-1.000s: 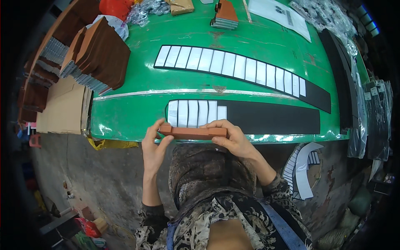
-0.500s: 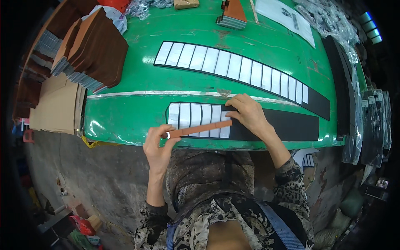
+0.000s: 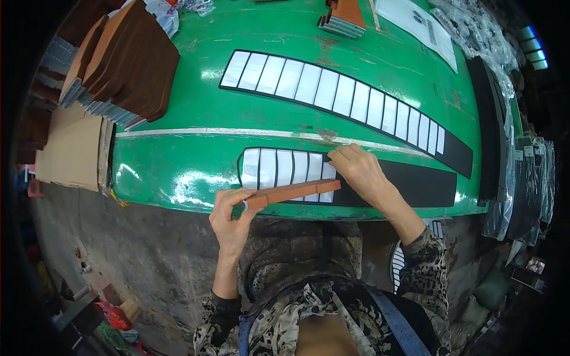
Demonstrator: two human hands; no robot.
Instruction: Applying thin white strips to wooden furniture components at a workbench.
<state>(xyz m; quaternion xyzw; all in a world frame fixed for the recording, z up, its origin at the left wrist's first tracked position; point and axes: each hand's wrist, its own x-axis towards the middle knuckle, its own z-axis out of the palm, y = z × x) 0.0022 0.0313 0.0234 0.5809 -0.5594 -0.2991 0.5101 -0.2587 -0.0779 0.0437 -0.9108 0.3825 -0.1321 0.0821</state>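
Taking the middle of the view as centre, a stack of brown panels [image 3: 133, 65] stands at 10 o'clock on the green table [image 3: 196, 118], with a cardboard sheet [image 3: 74, 148] at 9. A red bag [image 3: 113, 315] lies at 8 on the grey floor [image 3: 154, 255]. A printed white packet [image 3: 409, 21] rests at 1, crumpled clear plastic [image 3: 475, 35] at 2, plastic-wrapped dark panels [image 3: 525, 190] at 3, and a greenish sack [image 3: 493, 289] at 4.

Two hands [image 3: 231, 216] [image 3: 362, 172], one brown bar [image 3: 294, 193]

One green table [image 3: 190, 107] carried two black strips [image 3: 457, 157] [image 3: 409, 184], one at one o'clock, one at three; the latter bore six white pads [image 3: 284, 163]. One white bag [image 3: 409, 24] lay between one and two.
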